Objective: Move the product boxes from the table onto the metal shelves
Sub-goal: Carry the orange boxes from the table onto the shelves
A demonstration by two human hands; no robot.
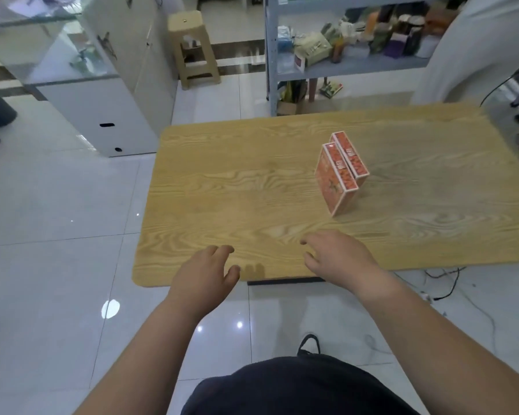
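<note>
Upright, two glossy orange boxes (340, 172) on wood-grain table (222, 190).

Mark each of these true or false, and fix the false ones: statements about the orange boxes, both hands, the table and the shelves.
1. Two orange boxes stand upright, side by side, on the wooden table. True.
2. The right hand grips one box. False: it hovers empty over the table's near edge, fingers apart, clear of the boxes.
3. The left hand is empty. True.
4. The boxes sit at the table's left end. False: they stand right of its middle.
5. The metal shelves beyond the table are bare. False: they already hold assorted packages.
</note>
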